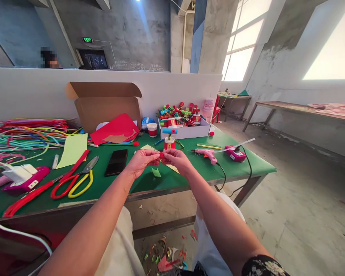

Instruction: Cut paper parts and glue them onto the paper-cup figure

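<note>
Both hands meet above the front of the green table, pinching a small red piece between the fingertips. My left hand grips it from the left, my right hand from the right; its exact shape is mostly covered. Right behind the fingers stands a paper-cup figure with a blue tube on top, a coiled neck and coiled dark arms. A scrap of green paper lies below my hands. To the right, a pink hot glue gun rests on the table.
Scissors, a long red-handled tool and a black phone lie left. Pipe cleaners and a cardboard box stand behind. A white box holds several figures. Glue-gun cord and a purple power strip sit right.
</note>
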Demonstrator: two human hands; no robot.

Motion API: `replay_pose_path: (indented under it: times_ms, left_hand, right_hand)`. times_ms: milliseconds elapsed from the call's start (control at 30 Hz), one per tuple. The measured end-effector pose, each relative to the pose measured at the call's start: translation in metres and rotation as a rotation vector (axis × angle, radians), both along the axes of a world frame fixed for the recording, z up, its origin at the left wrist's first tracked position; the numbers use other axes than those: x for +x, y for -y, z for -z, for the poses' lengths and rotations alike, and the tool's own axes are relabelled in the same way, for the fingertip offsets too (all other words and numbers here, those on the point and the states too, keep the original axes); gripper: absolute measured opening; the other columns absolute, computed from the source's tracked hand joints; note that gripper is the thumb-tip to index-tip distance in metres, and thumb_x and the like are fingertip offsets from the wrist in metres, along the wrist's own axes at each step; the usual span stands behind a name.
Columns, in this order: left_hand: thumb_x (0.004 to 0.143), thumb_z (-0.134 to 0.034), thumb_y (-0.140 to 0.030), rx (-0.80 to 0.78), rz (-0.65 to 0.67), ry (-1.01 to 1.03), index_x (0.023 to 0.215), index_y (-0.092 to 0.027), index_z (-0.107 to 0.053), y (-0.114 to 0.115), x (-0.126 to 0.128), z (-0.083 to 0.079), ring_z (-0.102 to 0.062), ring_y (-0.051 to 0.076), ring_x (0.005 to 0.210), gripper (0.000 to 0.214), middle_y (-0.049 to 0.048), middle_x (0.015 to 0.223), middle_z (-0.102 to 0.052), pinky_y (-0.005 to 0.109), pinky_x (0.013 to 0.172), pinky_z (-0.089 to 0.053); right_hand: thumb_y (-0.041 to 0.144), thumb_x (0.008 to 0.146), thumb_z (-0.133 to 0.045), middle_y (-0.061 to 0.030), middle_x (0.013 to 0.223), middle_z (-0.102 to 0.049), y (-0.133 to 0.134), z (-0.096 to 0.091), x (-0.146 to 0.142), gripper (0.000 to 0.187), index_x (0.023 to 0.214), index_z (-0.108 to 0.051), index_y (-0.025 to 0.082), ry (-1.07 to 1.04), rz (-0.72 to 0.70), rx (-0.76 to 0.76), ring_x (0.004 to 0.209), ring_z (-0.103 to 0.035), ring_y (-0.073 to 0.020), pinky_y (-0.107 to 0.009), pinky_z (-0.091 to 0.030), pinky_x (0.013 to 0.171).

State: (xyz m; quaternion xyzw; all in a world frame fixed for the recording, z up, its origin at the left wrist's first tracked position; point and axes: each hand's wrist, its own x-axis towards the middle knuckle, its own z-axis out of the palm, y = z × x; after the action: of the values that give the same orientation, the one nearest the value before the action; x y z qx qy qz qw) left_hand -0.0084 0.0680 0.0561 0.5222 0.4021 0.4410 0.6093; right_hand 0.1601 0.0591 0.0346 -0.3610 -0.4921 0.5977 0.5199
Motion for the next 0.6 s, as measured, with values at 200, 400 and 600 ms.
replay_pose_path:
  times_ms: [200, 400, 600]
  left_hand:
    - [0.041, -0.090, -0.036, -0.035, -0.068, 0.010, 0.071, -0.012, -0.074, 0.002, 0.008, 0.002, -0.061, 0.012, 0.053, 0.042, 0.0028, 0.062, -0.069, 0.027, 0.059, -0.053]
    - [0.043, -0.088, -0.045, 0.024, -0.059, -0.005, 0.070, -0.013, -0.073, 0.002, 0.008, 0.003, -0.060, 0.012, 0.055, 0.044, 0.0027, 0.063, -0.069, 0.028, 0.061, -0.052]
    - [0.055, -0.085, -0.041, 0.322, -0.052, -0.112, 0.087, -0.017, -0.076, 0.002, -0.002, -0.002, -0.063, 0.015, 0.077, 0.041, 0.0041, 0.083, -0.072, 0.028, 0.075, -0.051]
  right_hand:
    - [0.042, 0.059, -0.083, -0.0007, 0.071, -0.068, 0.001, -0.002, 0.000, 0.034, 0.072, -0.066, 0.017, -0.014, 0.054, -0.019, 0.064, -0.061, -0.0106, -0.027, -0.051, 0.071]
    - [0.044, 0.052, -0.087, 0.0011, 0.068, -0.065, 0.000, -0.003, 0.003, 0.040, 0.068, -0.064, 0.016, 0.000, 0.066, -0.028, 0.063, -0.058, -0.0090, -0.024, -0.049, 0.066]
    - [0.039, 0.053, -0.089, 0.0013, 0.072, -0.065, 0.009, -0.013, 0.016, 0.039, 0.073, -0.064, 0.016, -0.103, -0.216, -0.141, 0.067, -0.061, -0.0095, -0.029, -0.052, 0.078]
